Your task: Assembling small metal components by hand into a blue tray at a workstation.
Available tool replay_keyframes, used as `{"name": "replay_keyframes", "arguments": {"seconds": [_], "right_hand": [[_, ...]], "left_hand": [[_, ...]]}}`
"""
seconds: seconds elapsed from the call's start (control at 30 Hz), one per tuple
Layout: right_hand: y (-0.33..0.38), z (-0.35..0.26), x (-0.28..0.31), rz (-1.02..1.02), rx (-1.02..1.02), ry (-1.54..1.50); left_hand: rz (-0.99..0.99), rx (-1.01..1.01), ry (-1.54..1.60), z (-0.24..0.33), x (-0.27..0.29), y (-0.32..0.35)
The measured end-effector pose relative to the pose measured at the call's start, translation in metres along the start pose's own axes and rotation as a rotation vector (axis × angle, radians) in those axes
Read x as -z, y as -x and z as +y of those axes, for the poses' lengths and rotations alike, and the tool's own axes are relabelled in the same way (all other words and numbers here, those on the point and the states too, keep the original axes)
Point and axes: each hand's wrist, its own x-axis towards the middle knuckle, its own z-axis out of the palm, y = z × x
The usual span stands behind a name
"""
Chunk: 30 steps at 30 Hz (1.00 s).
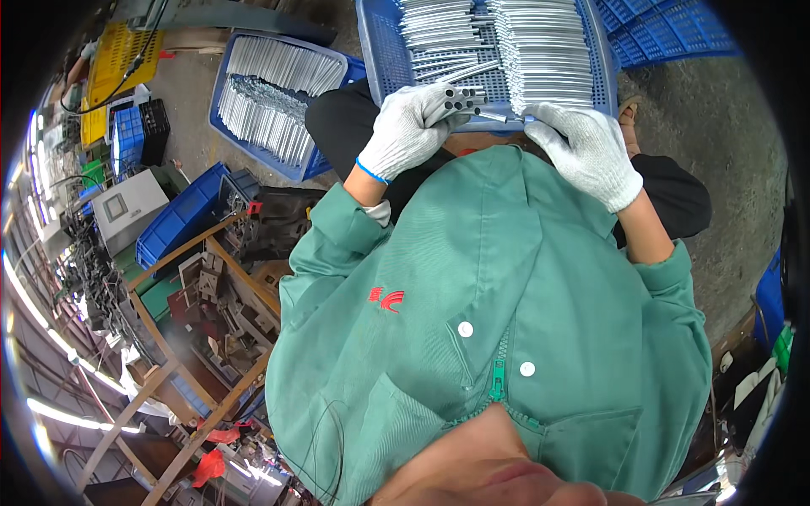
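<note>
My left hand [408, 126], in a white knitted glove with a blue cuff edge, is closed around a small bundle of metal tubes [460, 103], their open ends facing right. One thin tube [492, 115] sticks out of the bundle toward my right hand [584, 150]. That hand, also gloved in white, has thumb and forefinger brought together at the crate's near edge; what lies between them is too small to make out. Just beyond both hands stands a blue plastic crate [381, 52] with tall stacks of silvery tubes [547, 51] and several loose tubes [447, 66].
Left of my knee, another blue crate [221, 78] holds more stacked tubes [261, 118]. Blue crates [675, 29] stand at the far right. A wooden frame [221, 253] with metal parts, a grey control box [126, 211] and a tilted blue bin [179, 218] are at the left.
</note>
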Motion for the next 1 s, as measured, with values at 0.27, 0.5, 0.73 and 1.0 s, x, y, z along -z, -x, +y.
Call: {"name": "replay_keyframes", "arguments": {"seconds": [0.27, 0.5, 0.73, 1.0], "right_hand": [[0.007, 0.000, -0.013, 0.045, 0.073, 0.138], [-0.007, -0.009, 0.001, -0.040, -0.028, 0.109], [-0.005, -0.009, -0.004, -0.103, -0.086, 0.120], [-0.009, 0.002, -0.010, -0.099, -0.127, 0.107]], "left_hand": [[0.129, -0.115, -0.137, 0.015, 0.001, 0.000], [0.205, -0.176, -0.343, 0.023, 0.001, 0.001], [0.201, -0.153, -0.296, 0.017, -0.002, 0.004], [0.175, -0.177, -0.308, 0.013, -0.002, 0.002]]}}
